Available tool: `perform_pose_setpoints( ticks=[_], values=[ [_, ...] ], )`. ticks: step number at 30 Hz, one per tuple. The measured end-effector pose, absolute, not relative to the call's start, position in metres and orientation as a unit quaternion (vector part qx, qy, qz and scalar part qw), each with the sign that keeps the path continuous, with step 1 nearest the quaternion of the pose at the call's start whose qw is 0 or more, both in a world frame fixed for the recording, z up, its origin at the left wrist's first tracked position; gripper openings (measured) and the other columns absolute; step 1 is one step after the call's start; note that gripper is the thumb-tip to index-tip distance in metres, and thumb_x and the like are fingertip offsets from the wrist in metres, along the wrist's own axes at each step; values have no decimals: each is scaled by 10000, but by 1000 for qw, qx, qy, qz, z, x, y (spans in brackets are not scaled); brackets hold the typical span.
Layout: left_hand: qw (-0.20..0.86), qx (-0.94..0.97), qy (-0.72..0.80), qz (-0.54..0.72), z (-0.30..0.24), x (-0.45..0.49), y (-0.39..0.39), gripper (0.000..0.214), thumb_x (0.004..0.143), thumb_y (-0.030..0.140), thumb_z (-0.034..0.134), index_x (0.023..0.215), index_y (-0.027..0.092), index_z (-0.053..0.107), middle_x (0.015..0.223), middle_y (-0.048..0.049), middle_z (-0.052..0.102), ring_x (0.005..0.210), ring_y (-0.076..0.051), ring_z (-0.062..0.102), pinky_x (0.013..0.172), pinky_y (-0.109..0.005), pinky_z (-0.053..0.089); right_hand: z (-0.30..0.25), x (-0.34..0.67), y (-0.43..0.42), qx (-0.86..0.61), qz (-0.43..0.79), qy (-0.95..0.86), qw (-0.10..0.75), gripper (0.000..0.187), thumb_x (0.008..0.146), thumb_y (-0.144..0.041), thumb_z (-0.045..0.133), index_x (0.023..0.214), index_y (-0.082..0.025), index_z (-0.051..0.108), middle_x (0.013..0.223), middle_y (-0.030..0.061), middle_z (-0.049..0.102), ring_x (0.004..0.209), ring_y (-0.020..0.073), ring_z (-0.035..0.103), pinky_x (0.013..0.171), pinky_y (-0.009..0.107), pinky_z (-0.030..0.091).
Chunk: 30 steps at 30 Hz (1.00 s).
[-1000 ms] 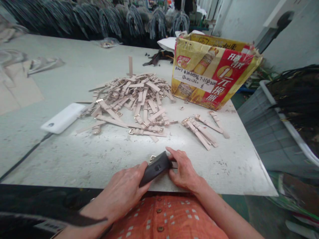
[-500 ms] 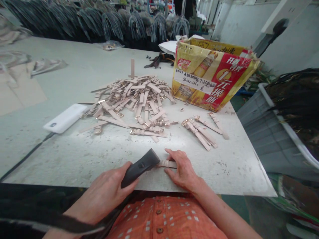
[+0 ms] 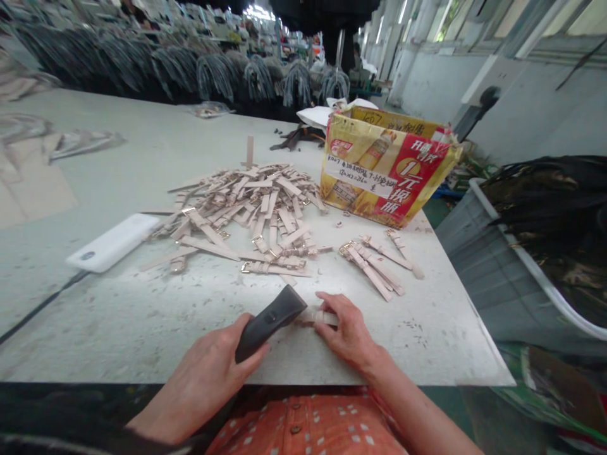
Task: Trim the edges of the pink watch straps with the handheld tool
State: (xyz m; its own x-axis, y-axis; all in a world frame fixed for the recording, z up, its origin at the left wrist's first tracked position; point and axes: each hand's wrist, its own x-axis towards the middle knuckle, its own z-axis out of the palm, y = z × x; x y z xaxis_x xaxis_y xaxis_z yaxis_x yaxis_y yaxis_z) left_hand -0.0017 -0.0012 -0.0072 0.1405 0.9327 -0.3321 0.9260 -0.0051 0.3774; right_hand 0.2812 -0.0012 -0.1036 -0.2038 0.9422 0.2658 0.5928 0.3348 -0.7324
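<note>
My left hand point(image 3: 213, 373) grips a dark handheld tool point(image 3: 270, 321) near the table's front edge, its tip against a beige watch strap point(image 3: 318, 317). My right hand point(image 3: 348, 332) pins that strap to the table point(image 3: 142, 316) with thumb and fingers closed on it. Behind them lies a big heap of beige straps with gold buckles point(image 3: 251, 212). A small bundle of the same straps point(image 3: 374, 262) lies to the right of the heap.
A red and yellow cardboard box point(image 3: 386, 167) stands at the back right of the table. A white power bank point(image 3: 114, 242) with a black cable lies on the left. A grey bin point(image 3: 478, 253) with dark straps stands off the table's right edge.
The tool slid left off the strap, away from my right hand, and now rests at the strap's left end. The camera has tilted up a little.
</note>
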Motion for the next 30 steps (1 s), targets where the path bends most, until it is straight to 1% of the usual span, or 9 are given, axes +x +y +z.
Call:
perform_pose_setpoints(
  ticks=[3,6,9,12,14,18,21,26,30],
  values=[
    [258,700,665,-26,-10,-19,-9,407,936,574,515,1129,269,703,944,-98,909,934,-359,892,791,-386,583,-91,314,27,-539,183,-712,411,463,928,-196,810,1389,-241,816,1083,93,851,988,285,778,946,442,656],
    [274,681,679,-13,-10,-31,-17,468,914,621,464,1128,276,696,976,-115,925,1018,-392,903,834,-416,618,-77,357,64,-574,101,-679,446,296,950,-300,800,1233,-244,868,1126,117,866,1026,311,792,989,486,658],
    [299,660,689,-7,-8,-37,-23,517,890,661,409,1105,277,681,988,-139,924,1031,-416,903,872,-458,634,-66,394,97,-624,28,-645,439,249,975,-367,753,1123,-219,888,1091,141,876,1032,339,791,1016,534,650],
    [315,646,695,-8,-8,-37,-27,558,879,670,372,1127,270,671,1031,-163,924,1083,-444,896,918,-494,638,-61,404,119,-666,-19,-646,374,268,999,-321,709,1140,-202,903,1197,173,879,1181,383,769,1133,612,595],
    [320,645,694,-5,-8,-36,-28,574,882,672,367,1147,263,670,1077,-176,925,1121,-454,890,949,-508,636,-58,391,132,-656,-17,-687,311,329,1001,-212,684,1250,-197,900,1336,188,857,1280,393,742,1189,633,561],
    [317,650,691,-5,-7,-33,-29,551,883,646,390,1148,260,681,1077,-169,928,1114,-441,893,935,-481,634,-47,333,159,-527,58,-834,150,666,948,49,572,1508,-217,814,1634,191,716,1489,355,651,1239,554,541],
    [314,651,691,4,-6,-33,-31,546,887,645,418,1156,262,700,1054,-156,932,1098,-437,897,903,-463,639,-37,295,182,-465,83,-878,78,742,927,112,561,1481,-298,835,1703,113,672,1531,307,622,1233,481,535],
    [321,654,684,30,-10,-35,-36,522,895,640,450,1122,260,728,1040,-149,933,1064,-433,901,900,-475,659,-24,278,204,-419,75,-905,0,430,1017,12,668,1244,-256,917,1543,136,769,1429,323,666,1085,422,556],
    [305,659,684,70,-15,-40,-39,430,892,623,520,1024,289,756,915,-84,925,926,-372,913,792,-403,661,-9,286,196,-413,75,-908,7,202,998,-95,813,1134,-219,897,1439,144,805,1360,320,675,1038,384,515]
  ],
)
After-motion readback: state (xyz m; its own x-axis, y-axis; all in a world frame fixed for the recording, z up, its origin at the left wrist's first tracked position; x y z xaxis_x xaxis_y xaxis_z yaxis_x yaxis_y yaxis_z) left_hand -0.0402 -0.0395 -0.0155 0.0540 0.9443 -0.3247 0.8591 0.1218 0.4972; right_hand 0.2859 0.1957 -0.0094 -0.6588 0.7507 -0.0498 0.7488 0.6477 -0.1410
